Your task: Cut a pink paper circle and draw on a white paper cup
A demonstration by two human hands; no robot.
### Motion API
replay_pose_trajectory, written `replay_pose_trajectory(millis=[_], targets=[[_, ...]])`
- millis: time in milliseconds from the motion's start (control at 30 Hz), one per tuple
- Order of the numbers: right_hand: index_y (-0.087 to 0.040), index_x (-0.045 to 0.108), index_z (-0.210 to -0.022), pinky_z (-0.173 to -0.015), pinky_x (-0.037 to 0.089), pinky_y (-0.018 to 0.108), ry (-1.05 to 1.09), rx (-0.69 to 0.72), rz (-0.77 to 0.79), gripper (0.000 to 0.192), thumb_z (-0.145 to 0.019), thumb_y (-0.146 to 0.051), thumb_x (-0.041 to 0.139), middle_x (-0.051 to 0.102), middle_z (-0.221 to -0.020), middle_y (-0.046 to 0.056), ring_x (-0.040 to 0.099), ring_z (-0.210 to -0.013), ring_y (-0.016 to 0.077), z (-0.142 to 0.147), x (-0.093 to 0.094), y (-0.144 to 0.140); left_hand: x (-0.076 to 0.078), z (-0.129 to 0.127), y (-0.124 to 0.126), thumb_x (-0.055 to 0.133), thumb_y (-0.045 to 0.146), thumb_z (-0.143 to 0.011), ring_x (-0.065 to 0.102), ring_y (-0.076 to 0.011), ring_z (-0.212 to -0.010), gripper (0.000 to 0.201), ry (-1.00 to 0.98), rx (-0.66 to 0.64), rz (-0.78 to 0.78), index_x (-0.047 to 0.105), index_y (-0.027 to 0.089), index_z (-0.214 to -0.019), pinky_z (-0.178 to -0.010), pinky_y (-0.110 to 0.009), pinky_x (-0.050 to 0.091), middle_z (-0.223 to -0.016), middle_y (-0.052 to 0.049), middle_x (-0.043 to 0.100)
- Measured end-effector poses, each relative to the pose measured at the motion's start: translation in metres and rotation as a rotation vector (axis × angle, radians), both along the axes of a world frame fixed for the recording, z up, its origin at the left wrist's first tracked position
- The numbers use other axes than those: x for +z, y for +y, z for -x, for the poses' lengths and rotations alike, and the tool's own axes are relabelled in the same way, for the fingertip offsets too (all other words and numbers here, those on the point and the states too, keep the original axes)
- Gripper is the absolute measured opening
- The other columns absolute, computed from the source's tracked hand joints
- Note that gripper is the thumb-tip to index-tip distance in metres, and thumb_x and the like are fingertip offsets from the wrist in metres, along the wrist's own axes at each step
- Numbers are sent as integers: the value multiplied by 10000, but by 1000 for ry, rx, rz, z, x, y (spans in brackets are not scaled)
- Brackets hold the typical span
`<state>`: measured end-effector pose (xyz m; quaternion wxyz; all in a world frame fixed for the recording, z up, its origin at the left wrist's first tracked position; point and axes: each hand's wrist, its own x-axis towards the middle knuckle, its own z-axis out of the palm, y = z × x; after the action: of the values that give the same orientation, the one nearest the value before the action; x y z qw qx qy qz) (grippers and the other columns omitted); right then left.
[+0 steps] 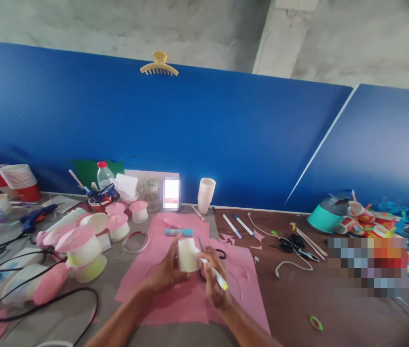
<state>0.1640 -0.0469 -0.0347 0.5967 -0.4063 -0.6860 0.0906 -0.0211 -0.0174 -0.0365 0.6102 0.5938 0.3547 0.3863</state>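
My left hand (167, 273) is closed around a small white paper cup (187, 256), whose side shows pale yellow colouring. In my right hand (216, 284) is a white marker with a yellow end (220, 280), its other end pointing at the cup's right side. Dark-handled scissors (221, 254) lie behind my right hand, partly hidden by it. Beneath both hands are pink paper sheets (161, 306), and a blue glue stick (178, 232) rests on them just beyond the cup.
Pink-topped paper cups (81, 246) and black cables (94, 294) crowd the left side, with a blue glue gun (36, 217) farther back. A stack of white cups (206, 195) stands by the blue partition (204, 130). Markers (232, 226) and a white cord (294, 263) lie to the right.
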Motion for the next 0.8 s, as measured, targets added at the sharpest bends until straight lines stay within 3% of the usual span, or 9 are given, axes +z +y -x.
replay_pose_trajectory(millis=[67,233,600,800], targets=[[-246,672,-977,-794,559,384,-18,8,-27,332,-1054,-376,377,650,-699,2,657,-699,196,0,1,-2,0,0,0,848,405,-707,582,-301,-1183,1185,9,-10,1,56,331,-1585,-984,-420,488,-1464,-149,467],[-246,647,-973,-905,547,399,-35,-2,-115,282,-1060,-332,393,704,-785,-7,694,-786,187,2,5,-2,1,1,0,838,454,-718,571,-284,-1166,1243,36,-28,-11,-49,342,-1583,-978,-427,483,-1424,-135,494],[-265,648,-931,-887,514,399,24,0,-89,248,-1033,-284,422,691,-750,-12,669,-777,191,4,0,6,5,-1,-2,839,477,-710,584,-257,-1077,1264,4,-25,10,-73,351,-1576,-887,-393,503,-1344,-115,557],[-260,634,-970,-894,506,409,20,-8,-104,230,-1040,-293,417,691,-761,-8,679,-821,200,5,-1,1,2,0,-2,831,453,-729,578,-262,-1118,1242,-7,-38,0,-73,360,-1575,-925,-402,492,-1418,-125,484]])
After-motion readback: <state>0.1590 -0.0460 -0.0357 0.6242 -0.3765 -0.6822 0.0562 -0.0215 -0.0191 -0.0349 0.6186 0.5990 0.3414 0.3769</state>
